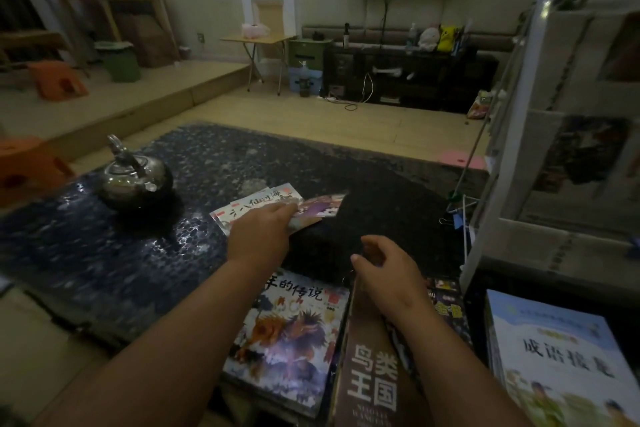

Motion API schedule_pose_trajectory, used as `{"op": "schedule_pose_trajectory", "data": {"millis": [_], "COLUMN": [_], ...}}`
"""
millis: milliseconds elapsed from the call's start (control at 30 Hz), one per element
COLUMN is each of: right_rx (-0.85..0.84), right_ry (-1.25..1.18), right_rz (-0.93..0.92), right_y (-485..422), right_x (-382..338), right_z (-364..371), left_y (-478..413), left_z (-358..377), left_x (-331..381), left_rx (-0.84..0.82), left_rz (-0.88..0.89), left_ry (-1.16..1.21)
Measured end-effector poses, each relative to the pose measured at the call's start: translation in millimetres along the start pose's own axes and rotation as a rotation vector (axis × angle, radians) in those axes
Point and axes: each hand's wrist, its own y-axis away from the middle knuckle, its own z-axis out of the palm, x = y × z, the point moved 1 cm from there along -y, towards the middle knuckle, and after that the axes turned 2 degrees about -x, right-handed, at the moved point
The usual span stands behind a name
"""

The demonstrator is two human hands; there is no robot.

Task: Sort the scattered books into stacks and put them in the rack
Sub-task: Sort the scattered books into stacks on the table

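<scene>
Nearest, and farthest right of the steel kettle [133, 173], a pale blue book [561, 357] reads "成语接龙". Less far right of the kettle, a brown book [372, 374] titled "鸟类王国" runs lengthwise away from the viewer. The right hand [384, 274] curls loosely at its far end; I cannot tell whether it grips. Closer to the kettle lies a glossy illustrated book [287, 333] reading "年的传说". Just right of the kettle, the left hand [263, 229] pinches a thin purple booklet [318, 210] over white books [252, 203] marked "八仙过海", on the dark pebbled surface [86, 246].
</scene>
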Motion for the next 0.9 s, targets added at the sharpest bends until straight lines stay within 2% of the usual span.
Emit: {"op": "schedule_pose_trajectory", "data": {"millis": [133,267,400,467,533,600,667,767,900], "right_rx": [0.043,0.118,0.212,0.257,0.268,0.243,0.187,0.097,-0.011], "right_ry": [-0.176,-0.553,-0.531,-0.566,-0.553,-0.531,-0.500,-0.443,-0.319], "right_rz": [0.066,0.205,0.355,0.386,0.377,0.353,0.339,0.300,0.224], "right_y": [5,9,9,9,10,11,11,16,19], "right_x": [-5,-11,-8,-5,-2,-3,-3,-5,-4], "right_z": [-2,-3,-12,-16,-19,-21,-20,-12,8], "left_y": [16,27,35,33,28,27,28,31,32], "left_z": [-13,-23,-25,-27,-32,-32,-23,-7,2], "left_x": [11,20,23,18,8,-4,-12,-17,-19], "left_rx": [0.086,0.157,0.135,0.118,0.000,-0.121,-0.181,-0.258,-0.239], "left_rz": [0.181,0.356,0.449,0.339,0.052,-0.321,-0.554,-0.692,-0.796], "left_ry": [-0.005,0.083,0.096,0.033,0.045,0.202,0.438,0.806,1.007]}}
